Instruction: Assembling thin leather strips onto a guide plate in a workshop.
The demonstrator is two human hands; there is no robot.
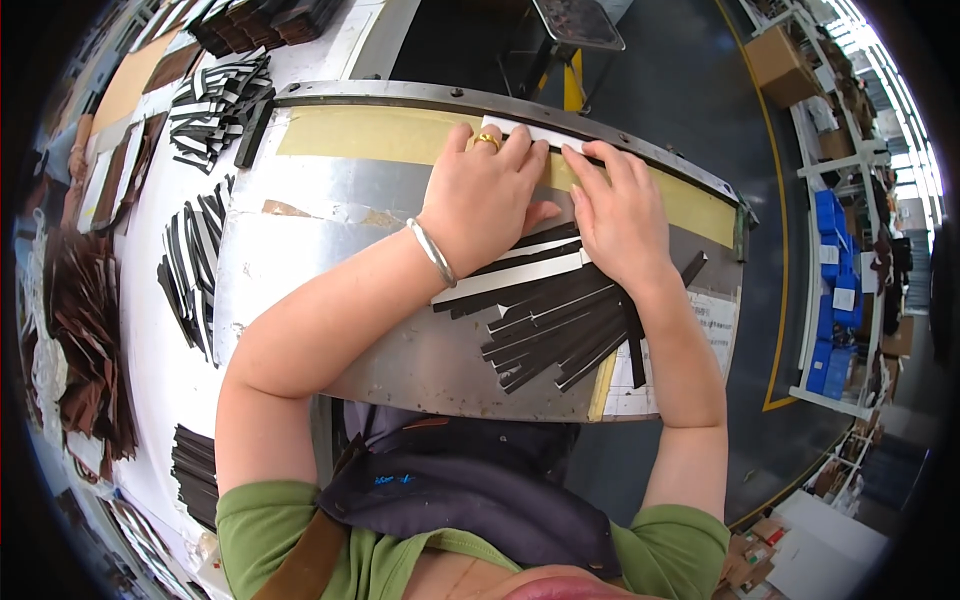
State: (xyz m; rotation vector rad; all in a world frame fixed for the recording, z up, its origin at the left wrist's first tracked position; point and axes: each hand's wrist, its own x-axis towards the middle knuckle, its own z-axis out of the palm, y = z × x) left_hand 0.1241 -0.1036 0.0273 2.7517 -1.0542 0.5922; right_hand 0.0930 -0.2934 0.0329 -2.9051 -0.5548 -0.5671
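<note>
A narrow white strip (552,136) lies along the dark inner edge of a metal bar (400,92) at the far side of a metal work plate (330,185). My left hand (485,195) rests over the strip's left part, fingertips pressing down on it and thumb out to the side. On the strip's right end are the fingertips of my right hand (622,215), its fingers extended. Beneath my wrists, a fanned pile of black strips (560,320) with pale edges covers the plate. One white-faced strip (515,277) lies across the top of that pile.
On the white table to the left are bundles of black-and-white strips (215,110), with dark brown sheets (85,340) beyond them. A small metal-topped stand (580,25) is past the bar. Shelving with blue bins (835,260) runs along the right, across the floor.
</note>
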